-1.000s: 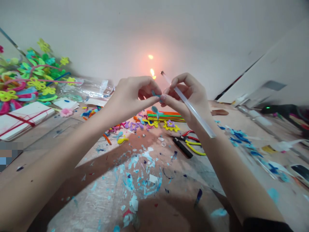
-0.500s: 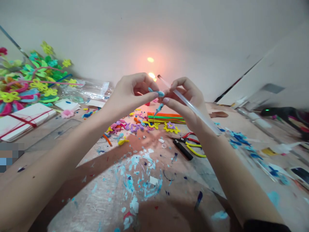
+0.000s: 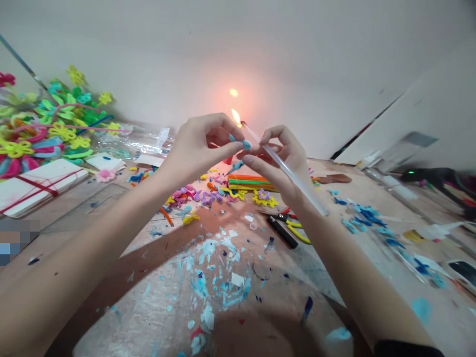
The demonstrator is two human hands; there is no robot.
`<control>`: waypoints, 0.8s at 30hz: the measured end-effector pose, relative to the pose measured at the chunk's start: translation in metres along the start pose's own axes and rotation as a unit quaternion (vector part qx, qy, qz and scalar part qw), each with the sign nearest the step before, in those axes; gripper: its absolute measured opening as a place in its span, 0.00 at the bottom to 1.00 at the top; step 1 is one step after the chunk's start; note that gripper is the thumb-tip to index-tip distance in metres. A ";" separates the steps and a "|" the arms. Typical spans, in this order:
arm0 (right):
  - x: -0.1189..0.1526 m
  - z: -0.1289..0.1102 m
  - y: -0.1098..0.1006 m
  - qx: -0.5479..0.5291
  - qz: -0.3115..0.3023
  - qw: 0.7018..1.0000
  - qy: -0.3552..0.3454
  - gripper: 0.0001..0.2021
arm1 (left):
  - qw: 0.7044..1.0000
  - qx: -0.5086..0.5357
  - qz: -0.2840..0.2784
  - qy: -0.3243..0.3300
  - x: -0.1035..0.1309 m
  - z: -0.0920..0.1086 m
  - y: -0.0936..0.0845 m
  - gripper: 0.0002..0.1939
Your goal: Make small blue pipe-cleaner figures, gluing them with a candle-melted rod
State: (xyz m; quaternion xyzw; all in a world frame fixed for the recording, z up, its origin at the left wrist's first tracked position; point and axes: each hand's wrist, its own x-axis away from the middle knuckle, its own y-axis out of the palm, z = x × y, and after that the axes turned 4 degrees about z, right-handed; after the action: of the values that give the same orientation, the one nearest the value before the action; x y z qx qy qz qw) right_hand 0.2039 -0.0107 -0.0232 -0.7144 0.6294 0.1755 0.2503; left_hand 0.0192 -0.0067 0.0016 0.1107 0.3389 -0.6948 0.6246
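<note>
Between the thumb and fingers of my left hand [image 3: 208,141] is a small light-blue pipe-cleaner piece [image 3: 244,144]. My right hand [image 3: 284,161] holds a translucent glue stick [image 3: 284,168], its darkened tip pointing up and left and its long end lying along my wrist. Right at that tip burns a flame [image 3: 236,117]; what feeds it is hidden behind my hands. A second blue fuzzy piece [image 3: 235,167] hangs by my right thumb, and I cannot tell which hand bears it. Both hands are raised close together, fingertips nearly touching.
Pliers [image 3: 293,225] and a black stick-like tool [image 3: 281,232] lie below my right hand. Behind are bundled pipe cleaners [image 3: 253,182] and small coloured shapes [image 3: 211,196]. Fuzzy flowers [image 3: 44,114] crowd the left. Blue scraps [image 3: 368,215] and a glue gun [image 3: 439,181] lie right.
My right hand has shifted slightly left and down, bringing the glue stick's tip against the flame. The hanging blue piece has moved left with it. My left hand has hardly moved.
</note>
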 end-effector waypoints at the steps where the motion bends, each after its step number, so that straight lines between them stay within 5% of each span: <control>1: 0.000 0.001 0.001 -0.006 0.000 1.000 -0.003 0.21 | 1.000 0.002 0.002 -0.001 0.000 0.000 0.000 0.05; 24: 0.004 0.012 0.019 0.017 0.097 0.995 -0.017 0.22 | 0.995 0.086 0.033 -0.046 -0.001 -0.010 0.006 0.05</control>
State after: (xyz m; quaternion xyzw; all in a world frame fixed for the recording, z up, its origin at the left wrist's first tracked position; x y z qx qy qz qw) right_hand 0.1867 -0.0086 -0.0373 -0.6428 0.6941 0.2003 0.2547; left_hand 0.0218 0.0000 -0.0075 0.1429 0.2454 -0.7049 0.6500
